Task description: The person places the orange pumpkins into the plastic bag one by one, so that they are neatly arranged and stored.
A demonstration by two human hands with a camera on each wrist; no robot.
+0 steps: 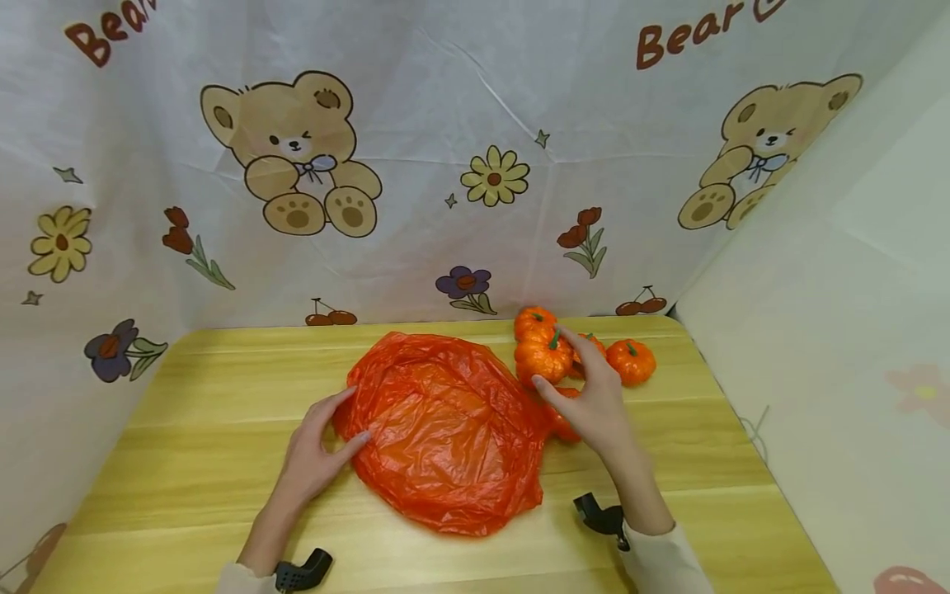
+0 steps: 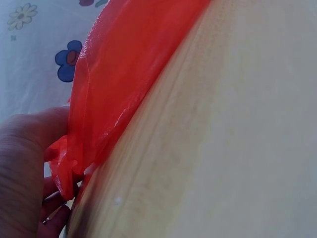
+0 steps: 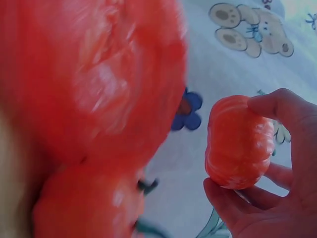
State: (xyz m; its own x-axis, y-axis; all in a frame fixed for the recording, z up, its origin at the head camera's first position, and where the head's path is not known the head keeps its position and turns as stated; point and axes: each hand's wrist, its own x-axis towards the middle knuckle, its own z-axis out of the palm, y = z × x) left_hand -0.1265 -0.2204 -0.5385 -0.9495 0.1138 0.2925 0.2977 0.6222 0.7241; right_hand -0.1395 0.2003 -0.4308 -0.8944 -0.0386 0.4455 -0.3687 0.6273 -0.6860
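Note:
A red plastic bag (image 1: 445,429) lies spread with its mouth opened upward on the wooden table. My left hand (image 1: 308,458) holds its left rim; in the left wrist view the film (image 2: 114,79) passes by the thumb with fingers behind it. Right of the bag, my right hand (image 1: 597,404) grips a small orange pumpkin (image 1: 544,363) with a green stem. The right wrist view has this pumpkin (image 3: 239,144) between thumb and fingers, raised in front of the patterned cloth.
Several more orange pumpkins stand around the right hand: one at the back (image 1: 534,318), one farther right (image 1: 632,363), and one close to the bag's right side (image 1: 567,417). A cloth backdrop (image 1: 416,231) with bears and flowers rises behind the table's (image 1: 223,396) far edge.

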